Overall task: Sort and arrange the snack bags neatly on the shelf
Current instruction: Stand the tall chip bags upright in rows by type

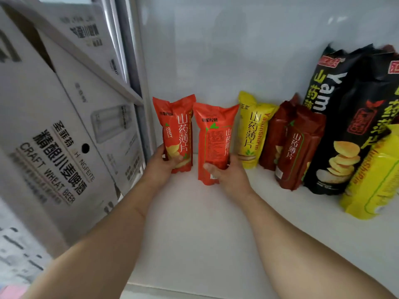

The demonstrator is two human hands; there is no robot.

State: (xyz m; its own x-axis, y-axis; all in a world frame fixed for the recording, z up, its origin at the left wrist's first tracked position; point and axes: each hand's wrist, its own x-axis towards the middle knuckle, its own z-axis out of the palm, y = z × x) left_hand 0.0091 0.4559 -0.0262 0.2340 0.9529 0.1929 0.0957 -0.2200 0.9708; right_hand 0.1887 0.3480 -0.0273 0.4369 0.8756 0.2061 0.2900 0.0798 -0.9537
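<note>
Boxes: big white cardboard boxes (64,130) stand on the far left, with black words on them.
Left hand: the left hand (160,164) holds the first orange bag (177,131) near its bottom, fingers curled round it.
First orange bag: it stands up at the left end of the white shelf (194,223), close to the side wall.
Right hand: the right hand (230,173) holds the second orange bag (216,143) low down, thumb on the front.
Second orange bag: it stands up just beside the first one.
Yellow bag: a small yellow bag (251,130) stands next, near the back wall.
Dark red bags: two dark red bags (295,145) stand side by side, touching.
Black bags: tall black bags (336,117) lean behind them on the right.
Big yellow bag: a yellow bag (373,178) sits at the far right, in front of the black ones.
</note>
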